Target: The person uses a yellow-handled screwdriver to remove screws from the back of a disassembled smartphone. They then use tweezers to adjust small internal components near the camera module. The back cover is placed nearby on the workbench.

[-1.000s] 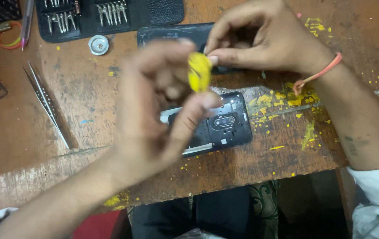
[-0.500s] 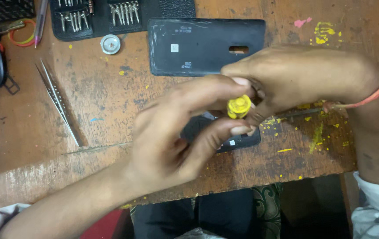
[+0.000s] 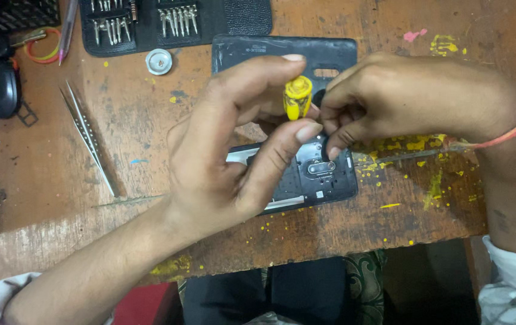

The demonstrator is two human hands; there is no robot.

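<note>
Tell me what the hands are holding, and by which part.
The left hand holds a small yellow screwdriver by its handle, pinched between fingers and thumb. The right hand has its fingertips at the tool's lower end; what it pinches there is hidden.

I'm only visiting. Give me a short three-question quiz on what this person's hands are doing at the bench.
1. True or false: the left hand holds the yellow screwdriver handle.
2. What lies left of the hands: A tweezers, B scissors, C hammer?
3. Which thing lies beyond the open phone?

Key: 1 true. 2 A. 3 The black back cover; the right hand hides part of it.
</note>
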